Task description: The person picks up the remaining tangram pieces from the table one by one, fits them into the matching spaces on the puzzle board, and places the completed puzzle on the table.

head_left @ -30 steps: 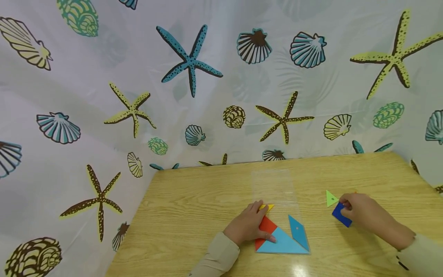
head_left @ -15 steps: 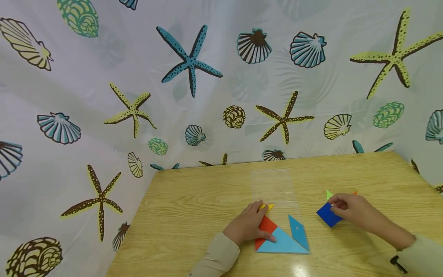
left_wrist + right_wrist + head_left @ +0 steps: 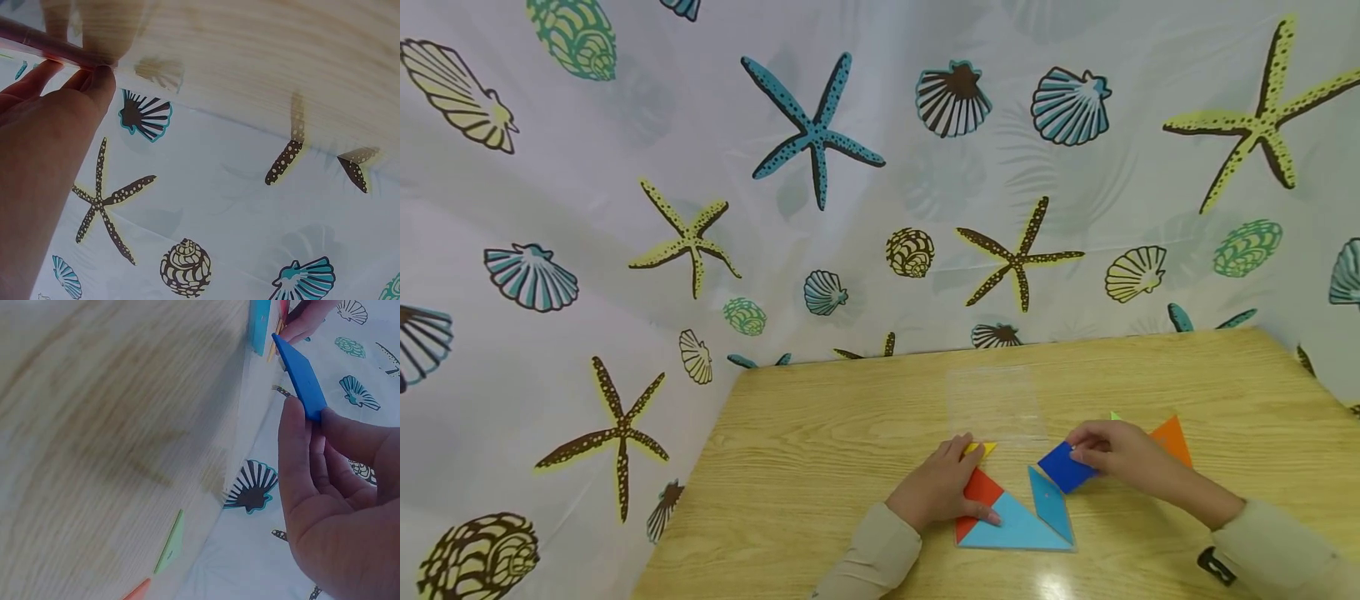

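Observation:
Between thumb and fingertips, my right hand (image 3: 1123, 454) pinches a dark blue square tangram piece (image 3: 1063, 468), tilted above the table near the blue parallelogram (image 3: 1049, 502). The right wrist view shows the same square (image 3: 302, 375) nearly edge-on. My left hand (image 3: 936, 492) rests over the left side of a clear tangram tray (image 3: 1072, 547), fingers extended and thumb spread across. Beneath and beside it lie a red triangle (image 3: 982, 492), a light blue triangle (image 3: 1018, 527) and a small yellow triangle (image 3: 988, 450); the hand covers parts of these. The left wrist view catches its fingertips (image 3: 103, 78) touching the piece's edge.
An orange triangle (image 3: 1174, 440) lies on the wooden table (image 3: 820, 433) behind my right wrist. Beside it a green triangle (image 3: 170, 545) is mostly hidden in the head view. The clear lid (image 3: 992, 400) lies behind the tray. A patterned curtain (image 3: 865, 183) borders the table's back.
My right hand has carried the blue square leftward to beside the parallelogram, uncovering more of the orange triangle. My left hand has stayed in place.

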`<state>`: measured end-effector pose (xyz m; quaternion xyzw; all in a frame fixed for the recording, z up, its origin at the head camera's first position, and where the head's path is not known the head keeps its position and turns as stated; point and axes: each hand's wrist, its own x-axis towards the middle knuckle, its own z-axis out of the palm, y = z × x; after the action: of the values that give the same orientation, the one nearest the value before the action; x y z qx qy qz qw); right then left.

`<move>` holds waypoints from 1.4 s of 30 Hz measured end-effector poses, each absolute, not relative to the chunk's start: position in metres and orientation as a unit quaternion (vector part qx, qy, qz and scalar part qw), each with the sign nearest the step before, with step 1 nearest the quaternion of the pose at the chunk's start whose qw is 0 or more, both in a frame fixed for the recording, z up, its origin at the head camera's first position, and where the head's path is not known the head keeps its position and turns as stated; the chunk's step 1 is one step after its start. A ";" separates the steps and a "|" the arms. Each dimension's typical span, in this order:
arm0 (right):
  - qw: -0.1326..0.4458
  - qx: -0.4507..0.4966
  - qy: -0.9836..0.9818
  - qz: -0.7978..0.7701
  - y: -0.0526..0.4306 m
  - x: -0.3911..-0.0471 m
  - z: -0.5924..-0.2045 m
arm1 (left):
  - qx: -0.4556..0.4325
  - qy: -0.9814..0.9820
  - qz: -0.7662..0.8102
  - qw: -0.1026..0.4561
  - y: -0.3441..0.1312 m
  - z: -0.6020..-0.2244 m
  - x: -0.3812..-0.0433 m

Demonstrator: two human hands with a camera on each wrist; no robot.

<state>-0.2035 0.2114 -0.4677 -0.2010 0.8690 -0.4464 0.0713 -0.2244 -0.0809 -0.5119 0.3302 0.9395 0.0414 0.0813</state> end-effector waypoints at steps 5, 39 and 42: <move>0.085 -0.202 0.855 -0.469 0.197 -0.216 -0.471 | 0.327 0.941 0.036 0.082 -0.081 -0.509 -0.224; 0.048 -0.218 0.896 -0.384 0.137 -0.235 -0.498 | 0.335 0.939 0.021 0.067 -0.081 -0.511 -0.225; 0.056 -0.221 0.897 -0.378 0.136 -0.233 -0.497 | 0.339 0.938 0.020 0.063 -0.082 -0.512 -0.225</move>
<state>-0.2334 0.1364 -0.4968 -0.2209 0.8975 -0.3776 0.0560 -0.2249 -0.0817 -0.5117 0.3392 0.9384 0.0197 0.0627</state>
